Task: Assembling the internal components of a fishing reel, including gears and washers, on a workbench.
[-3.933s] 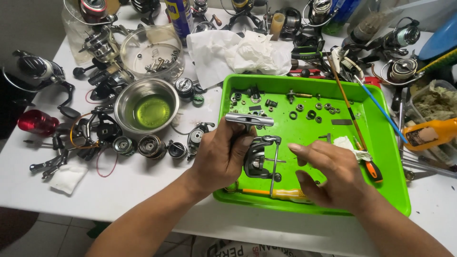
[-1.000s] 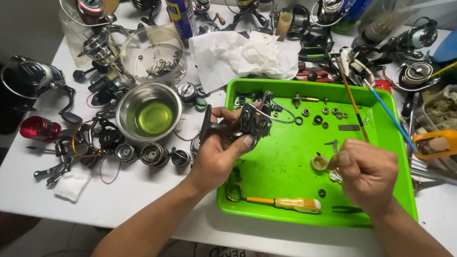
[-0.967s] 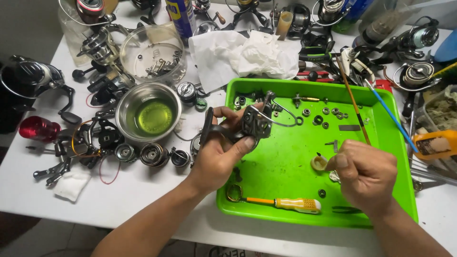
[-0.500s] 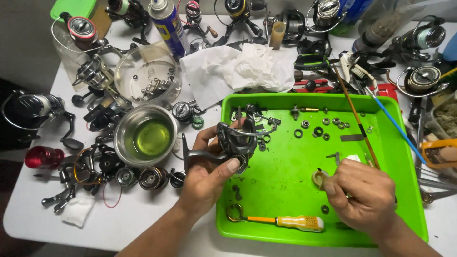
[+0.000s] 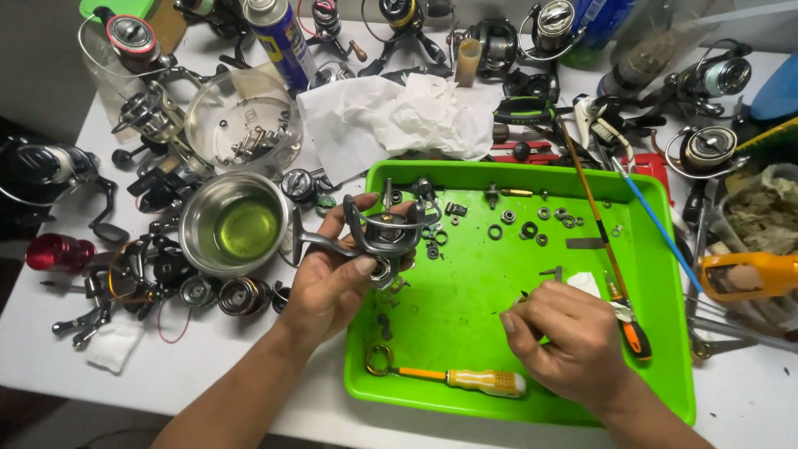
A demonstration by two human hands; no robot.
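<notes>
White tabletop (image 5: 465, 62), crowded with fishing-reel parts, fills the frame. At centre right sits a green tray (image 5: 665, 366) strewn with small washers and screws. The left hand (image 5: 328, 287) is closed around a grey reel body (image 5: 378, 237), held over the tray's left edge at mid-frame, thumb pressed on its lower side. The right hand (image 5: 573, 345), lower right of centre inside the tray, is curled with its fingertips pinched together; whatever it pinches is too small to tell. Just beside it to the upper right lies a white scrap (image 5: 584, 283). A yellow-handled screwdriver (image 5: 465, 380) lies along the tray's bottom edge, below both hands. Left of the tray stands a steel bowl (image 5: 233, 224) holding yellowish liquid, with a clear bowl (image 5: 243, 120) of small metal bits above it. Crumpled tissue (image 5: 391, 120) lies above the tray at top centre. A blue spray can (image 5: 278, 37) stands at the upper left.
</notes>
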